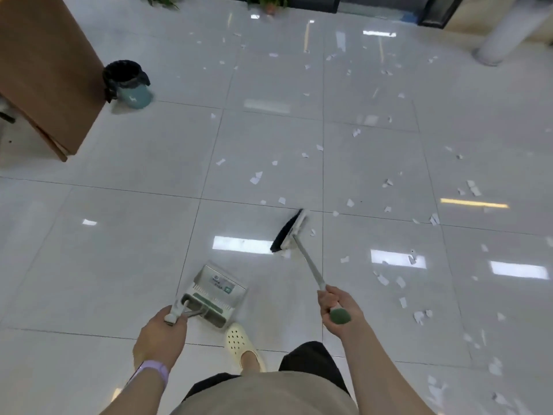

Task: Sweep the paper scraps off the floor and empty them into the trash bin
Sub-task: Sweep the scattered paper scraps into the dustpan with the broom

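Several white paper scraps (256, 177) lie scattered over the glossy white tile floor, mostly ahead and to the right. My right hand (339, 307) grips the grey handle of a broom (308, 265); its black-bristled head (288, 232) rests on the floor among scraps. My left hand (160, 335) grips the handle of a grey dustpan (217, 290), which sits on the floor in front of my foot. A teal trash bin (130, 83) with a black liner stands at the far left beside a wooden cabinet.
The brown wooden cabinet (45, 70) fills the upper left. A white pillar base (505, 37) stands at the top right, and potted plants (266, 3) line the far wall. My cream clog (241, 342) is just behind the dustpan.
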A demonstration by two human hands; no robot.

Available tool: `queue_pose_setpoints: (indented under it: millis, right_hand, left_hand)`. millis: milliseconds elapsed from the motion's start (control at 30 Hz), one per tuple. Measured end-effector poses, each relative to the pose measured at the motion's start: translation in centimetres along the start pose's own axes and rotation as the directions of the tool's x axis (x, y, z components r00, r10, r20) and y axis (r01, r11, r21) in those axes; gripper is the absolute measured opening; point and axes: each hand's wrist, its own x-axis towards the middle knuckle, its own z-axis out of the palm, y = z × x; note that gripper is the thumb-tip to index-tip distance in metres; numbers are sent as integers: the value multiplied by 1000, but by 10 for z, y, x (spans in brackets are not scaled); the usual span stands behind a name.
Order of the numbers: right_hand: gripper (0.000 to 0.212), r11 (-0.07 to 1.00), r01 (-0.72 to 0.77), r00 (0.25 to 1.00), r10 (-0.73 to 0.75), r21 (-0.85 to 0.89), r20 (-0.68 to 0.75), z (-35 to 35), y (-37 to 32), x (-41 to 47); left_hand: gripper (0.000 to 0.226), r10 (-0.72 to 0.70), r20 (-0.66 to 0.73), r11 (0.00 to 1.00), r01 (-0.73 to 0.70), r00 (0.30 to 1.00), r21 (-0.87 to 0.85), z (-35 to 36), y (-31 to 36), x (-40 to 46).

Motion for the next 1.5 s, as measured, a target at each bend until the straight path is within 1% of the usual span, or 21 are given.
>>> queue_pose_setpoints:
  millis: [67, 133, 200, 267, 333, 400, 500, 600, 700, 800, 933, 1000, 1133, 1233, 1367, 1400, 1433, 1500]
  right_hand:
    - [15, 994, 101, 990, -104, -39, -96, -18, -25, -15]
    - [18, 977, 189, 962, -204, -94, -182, -31, -50, -24]
    - [17, 951, 233, 920, -283, -202, -271, -37, -71, -31]
    - [10, 925, 259, 876, -347, -279, -335, -42, -88, -38]
    - [8, 919, 273, 861, -365, -284, -353, -47, -99, -48]
    - [17, 924, 306, 877, -368, -231, -310, -52, -107, -59]
    - [27, 939, 299, 922, -330, -168, -201, -49, -121, -74]
    - [23, 974, 214, 972, -219, -75, -78, -39, -141, -86]
    - [15, 992, 95, 995, -96, -87, -12, -27, -159, -94]
    - [8, 988, -29, 999, 31, -151, 12, -19, -168, -91]
    - [17, 964, -195, 979, 201, -181, 20, -17, -169, -79]
    - [18, 941, -246, 968, 251, -234, -6, -13, -166, -75]
    - [26, 883, -335, 941, 329, -329, -76, -11, -161, -65]
    - [31, 891, -334, 942, 322, -308, -92, -27, -170, -68]
    - [37, 943, -254, 963, 228, -213, -141, -68, -201, -81]
    - [35, 950, -229, 967, 197, -211, -160, -77, -209, -86]
    - [30, 950, -199, 970, 157, -239, -187, -84, -215, -91]
    - [18, 925, -141, 963, 47, -352, -264, -94, -219, -99]
  left_hand:
    - [25, 16, 10, 1000, -16, 1000, -3, 3, 11, 7]
    - [21, 26, 14, 1000, -25, 1000, -6, 7, 24, 10]
    - [21, 29, 15, 1000, -29, 999, -7, 14, 34, 8]
    - [25, 26, 26, 999, -25, 999, -22, 25, 42, 4]
    - [24, 17, 28, 999, -16, 999, -36, 38, 52, 0]
    - [24, 16, 27, 998, -14, 999, -65, 53, 67, -6]
    - [25, 26, 19, 995, -24, 999, -95, 77, 93, -16]
    - [27, 8, -3, 989, -9, 1000, -145, 98, 122, -27]
    - [32, -54, -44, 975, 43, 998, -218, 116, 146, -36]
    - [33, -84, -86, 963, 58, 993, -263, 128, 165, -40]
    - [42, -126, -172, 953, 71, 977, -296, 141, 183, -43]
    - [40, -136, -212, 946, 63, 968, -318, 147, 192, -46]
    - [25, -150, -260, 944, 60, 954, -323, 157, 208, -53]
    - [19, -108, -250, 960, 36, 962, -278, 160, 211, -55]
    - [19, -52, -221, 986, 15, 974, -165, 164, 205, -56]
    - [21, -42, -214, 988, 8, 976, -155, 168, 206, -58]
    - [24, -32, -206, 988, 0, 978, -155, 172, 207, -60]
    - [27, -8, -179, 989, -19, 984, -149, 184, 212, -64]
